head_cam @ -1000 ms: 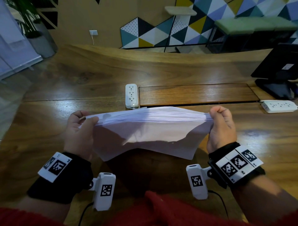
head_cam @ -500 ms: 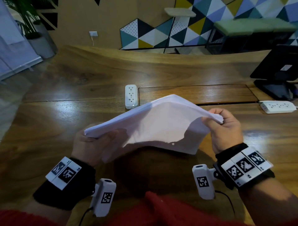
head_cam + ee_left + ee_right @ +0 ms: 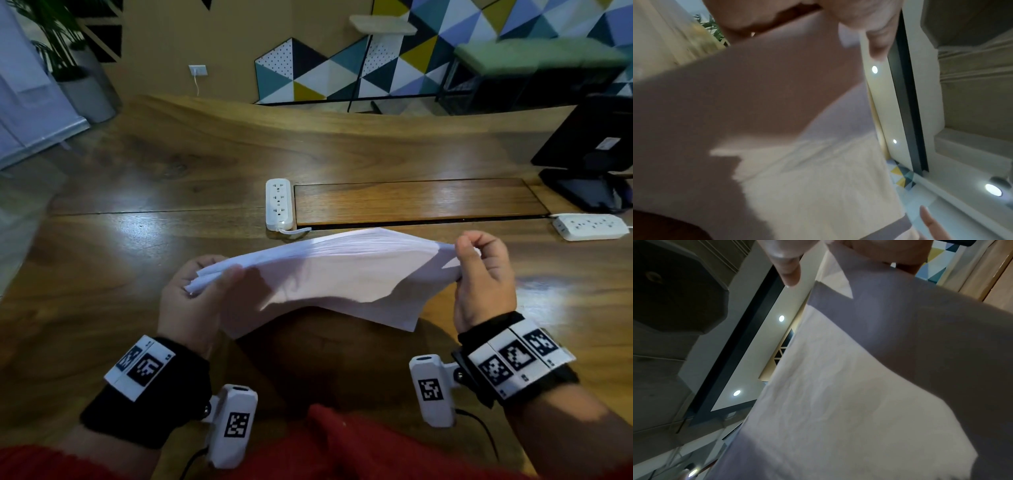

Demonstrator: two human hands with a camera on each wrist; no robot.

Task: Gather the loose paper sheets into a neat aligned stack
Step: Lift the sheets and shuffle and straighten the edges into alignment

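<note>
Behind our tabletop (image 3: 144, 281) a wall of coloured triangles (image 3: 394, 65) runs across the room, with a potted plant (image 3: 65, 54) off to the left. On the wood lie a white power strip (image 3: 279, 204) ahead of us and a second power strip (image 3: 591, 226) to the right, near the black base of a monitor (image 3: 589, 157).

We hold the paper sheets (image 3: 335, 274) in the air above the near edge of the tabletop, clear of the wood. Our left hand (image 3: 191, 305) grips the left end, thumb on top and fingers curled beneath, where the sheet edges fan out slightly uneven. Our right hand (image 3: 484, 277) pinches the right end between thumb and curled fingers. The bundle sits higher on the right and sags toward us in the middle, with one corner hanging lowest at the near right.

From the left wrist we see the underside of the sheets (image 3: 797, 146) filling the view; from the right wrist, likewise the paper (image 3: 859, 386), with a fingertip (image 3: 789, 272) above its edge.
</note>
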